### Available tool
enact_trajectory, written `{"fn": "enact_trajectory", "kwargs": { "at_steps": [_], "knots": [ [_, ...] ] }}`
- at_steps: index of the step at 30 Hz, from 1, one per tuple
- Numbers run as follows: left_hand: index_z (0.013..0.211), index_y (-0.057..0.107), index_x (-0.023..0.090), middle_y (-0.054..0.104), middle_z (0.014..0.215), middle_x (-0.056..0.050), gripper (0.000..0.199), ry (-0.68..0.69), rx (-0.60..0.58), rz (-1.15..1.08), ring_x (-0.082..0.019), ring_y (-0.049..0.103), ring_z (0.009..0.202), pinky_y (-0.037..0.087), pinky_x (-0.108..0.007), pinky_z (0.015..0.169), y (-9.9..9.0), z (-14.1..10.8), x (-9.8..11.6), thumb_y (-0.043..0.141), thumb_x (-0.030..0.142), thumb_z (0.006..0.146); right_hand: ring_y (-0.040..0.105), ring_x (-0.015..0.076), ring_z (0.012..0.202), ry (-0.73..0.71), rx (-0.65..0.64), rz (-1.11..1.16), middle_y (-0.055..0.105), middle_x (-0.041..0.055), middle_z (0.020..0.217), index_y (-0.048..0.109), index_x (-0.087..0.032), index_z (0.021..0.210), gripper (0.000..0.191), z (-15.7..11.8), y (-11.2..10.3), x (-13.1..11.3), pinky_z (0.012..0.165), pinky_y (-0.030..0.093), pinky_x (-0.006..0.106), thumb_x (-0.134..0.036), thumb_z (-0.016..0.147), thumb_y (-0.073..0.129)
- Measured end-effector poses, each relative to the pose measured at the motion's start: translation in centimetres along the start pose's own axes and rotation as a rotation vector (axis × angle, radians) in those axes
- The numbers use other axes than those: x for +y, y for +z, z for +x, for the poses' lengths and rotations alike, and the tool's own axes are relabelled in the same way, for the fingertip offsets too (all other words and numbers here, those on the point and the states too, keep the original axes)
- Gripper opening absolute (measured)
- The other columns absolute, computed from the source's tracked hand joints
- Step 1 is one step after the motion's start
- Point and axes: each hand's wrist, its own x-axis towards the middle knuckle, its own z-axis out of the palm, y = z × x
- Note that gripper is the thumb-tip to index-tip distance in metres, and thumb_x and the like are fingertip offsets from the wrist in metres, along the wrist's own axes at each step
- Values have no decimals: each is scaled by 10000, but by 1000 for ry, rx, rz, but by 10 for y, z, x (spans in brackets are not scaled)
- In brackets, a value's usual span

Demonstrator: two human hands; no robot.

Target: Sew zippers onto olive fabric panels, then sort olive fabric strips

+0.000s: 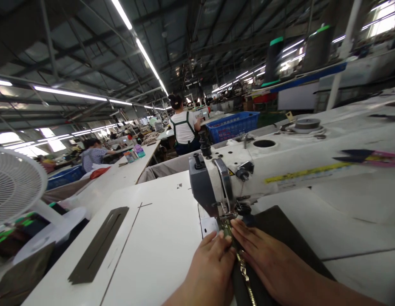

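A gold-toothed zipper (247, 284) runs over dark olive fabric (277, 219) and up to the presser foot of a white sewing machine (213, 176). My left hand (213, 261) has its fingers bent and closed on the zipper's left edge, just in front of the foot. On the other side, my right hand (269, 255) lies flat on the fabric, fingers stretched out, their tips close to the needle area. Between my hands the zipper's metal slider shows. The needle point itself is hidden by the foot.
Dark fabric strips (100, 244) lie stacked on the white table (152, 238) to the left. A white fan (17, 187) stands at the far left. Thread snips (366, 156) rest on the machine arm. Ahead are a blue basket (232, 126) and a co-worker (183, 127) facing away.
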Motion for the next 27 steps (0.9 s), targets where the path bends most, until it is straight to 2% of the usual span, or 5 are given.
{"fn": "enact_trajectory", "kwargs": {
  "at_steps": [9, 15, 17, 20, 27],
  "knots": [
    [865, 621, 118, 673, 901, -114, 321, -49, 28, -60, -239, 643, 856, 567, -386, 792, 8, 5, -9, 453, 94, 594, 576, 234, 1082, 67, -49, 215, 616, 144, 1167, 596, -90, 1136, 337, 8, -2, 11, 898, 515, 375, -112, 851, 418],
    [901, 619, 169, 676, 918, -74, 254, -44, 86, -4, -213, 651, 840, 568, -343, 775, 15, -9, -10, 513, 159, 672, 639, 205, 829, 133, -66, 262, 666, 95, 919, 602, -167, 770, 77, 2, -14, -2, 727, 565, 314, -115, 768, 546],
    [842, 606, 181, 690, 867, -42, 118, 22, 148, 85, -176, 659, 767, 570, -309, 745, 19, -16, -10, 506, 186, 780, 646, 234, 901, 78, 27, 132, 671, 135, 1000, 634, -124, 899, 166, -5, -10, -4, 750, 568, 323, -131, 771, 530],
    [827, 588, 170, 700, 830, -18, 152, 81, 173, 184, -145, 666, 760, 562, -264, 746, 24, -23, -9, 450, 173, 889, 622, 238, 1010, -46, 87, 3, 629, 151, 1140, 613, -62, 1102, 354, -13, -3, -3, 807, 556, 304, -125, 778, 487],
    [867, 593, 140, 695, 917, -56, 145, 47, 6, 151, -170, 658, 872, 540, -327, 864, 16, -17, -4, 454, 153, 905, 568, 245, 1091, 19, -48, 67, 571, 147, 1209, 608, -66, 1149, 393, -13, -6, -2, 873, 518, 352, -101, 800, 431]
  ]
}}
